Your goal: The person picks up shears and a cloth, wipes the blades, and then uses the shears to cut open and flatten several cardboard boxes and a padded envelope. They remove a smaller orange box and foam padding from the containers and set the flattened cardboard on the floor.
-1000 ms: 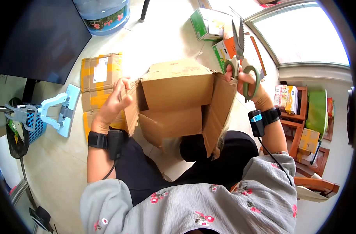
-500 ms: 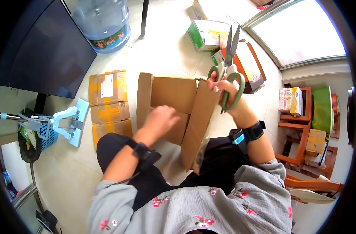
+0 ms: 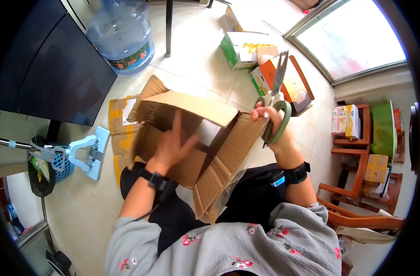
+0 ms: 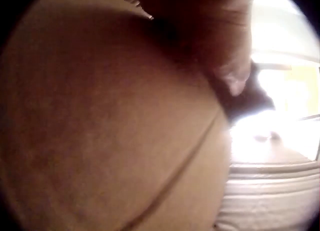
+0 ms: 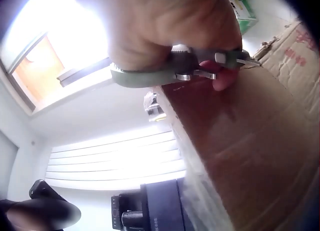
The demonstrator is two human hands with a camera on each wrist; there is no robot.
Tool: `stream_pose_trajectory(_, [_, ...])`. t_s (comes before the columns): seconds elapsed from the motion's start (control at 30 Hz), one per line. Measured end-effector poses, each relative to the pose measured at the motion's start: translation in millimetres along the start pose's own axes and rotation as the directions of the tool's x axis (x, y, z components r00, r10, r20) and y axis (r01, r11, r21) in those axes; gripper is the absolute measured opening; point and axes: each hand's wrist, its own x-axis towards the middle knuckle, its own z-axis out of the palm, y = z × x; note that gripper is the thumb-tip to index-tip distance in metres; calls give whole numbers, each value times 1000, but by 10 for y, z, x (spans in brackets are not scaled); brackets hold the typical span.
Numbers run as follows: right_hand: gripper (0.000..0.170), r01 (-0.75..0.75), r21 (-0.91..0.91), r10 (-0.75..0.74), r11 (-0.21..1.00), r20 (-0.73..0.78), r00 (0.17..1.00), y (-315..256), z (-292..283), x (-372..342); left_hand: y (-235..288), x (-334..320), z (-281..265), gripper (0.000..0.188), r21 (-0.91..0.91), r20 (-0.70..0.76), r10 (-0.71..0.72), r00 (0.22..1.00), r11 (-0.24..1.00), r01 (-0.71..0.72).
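Note:
An open cardboard box (image 3: pixel 226 163) is held tilted above the person's lap, its flaps spread. Inside its mouth is the left hand (image 3: pixel 170 146), fingers extended against the cardboard. In the left wrist view, part of that hand (image 4: pixel 215 36) lies close over a brown cardboard panel (image 4: pixel 100 121). The right hand (image 3: pixel 273 123) grips scissors (image 3: pixel 278 78) with green handles, blades pointing up and away. Its fingertips are right at the top edge of the box's right side. From the right wrist, the green handle (image 5: pixel 140 78) shows beside the cardboard flap (image 5: pixel 250 136).
Flattened, taped cardboard (image 3: pixel 120 120) lies on the floor at left, near a light-blue mop head (image 3: pixel 97 152). A large water bottle (image 3: pixel 122 41) stands behind it. At the back right are an orange box (image 3: pixel 288 80) and a green-white box (image 3: pixel 240 50). Wooden chairs (image 3: pixel 352 158) stand right.
The left hand let go of the box's left flap and moved into the box. The box has turned and tilted; the right hand still holds the scissors at its right edge.

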Motion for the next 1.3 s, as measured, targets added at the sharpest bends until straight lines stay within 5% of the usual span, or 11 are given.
stream_pose_trajectory(0.2, [27, 81, -97, -97, 992, -170, 981, -34, -23, -15, 465, -84, -471, 87, 285, 536, 158, 829, 891, -354])
stream_pose_trajectory(0.33, [32, 95, -234, -139, 968, -180, 974, -74, -28, -62, 432, -134, -665, 101, 472, 385, 38, 922, 851, -232])
stream_pose_trajectory(0.6, [26, 32, -419, -75, 907, -88, 993, -269, -413, -384, 239, -413, -1051, 17, 595, -140, 342, 929, 779, -197])
stream_pose_trajectory(0.87, [25, 110, -281, -108, 953, 23, 994, -46, -231, -291, 126, -436, -765, 32, 501, 250, 90, 964, 840, -209])
stream_pose_trajectory(0.97, [30, 35, -354, -1, 934, 95, 996, -22, 134, -342, 82, -413, -828, 64, 374, 524, -240, 817, 927, 33])
stream_pose_trajectory(1.03, [33, 22, -354, 34, 935, 150, 988, 44, 276, -420, -149, -396, -655, 69, -173, 500, -242, 832, 913, 369])
stream_pose_trajectory(1.07, [34, 54, -385, 31, 921, 211, 977, 84, 347, -473, -178, -346, -521, 69, -435, 463, -329, 823, 725, 534])
stream_pose_trajectory(1.1, [34, 100, -434, 13, 895, 250, 968, 215, 363, -510, 92, -242, -528, 62, -589, 512, -594, 620, 283, 757])
stream_pose_trajectory(1.13, [35, 154, -480, -7, 863, 294, 956, 361, 378, -534, 89, -189, -460, 47, -750, 577, -468, 670, 22, 661])
stream_pose_trajectory(1.23, [32, 173, -741, 48, 648, 266, 963, 520, 492, -643, 83, -109, -123, 40, -968, 252, -407, 878, -121, 222])
stream_pose_trajectory(1.3, [30, 45, -446, 77, 894, 251, 965, 398, 428, -557, 115, -70, -181, 37, -977, 160, -393, 905, 70, 202])
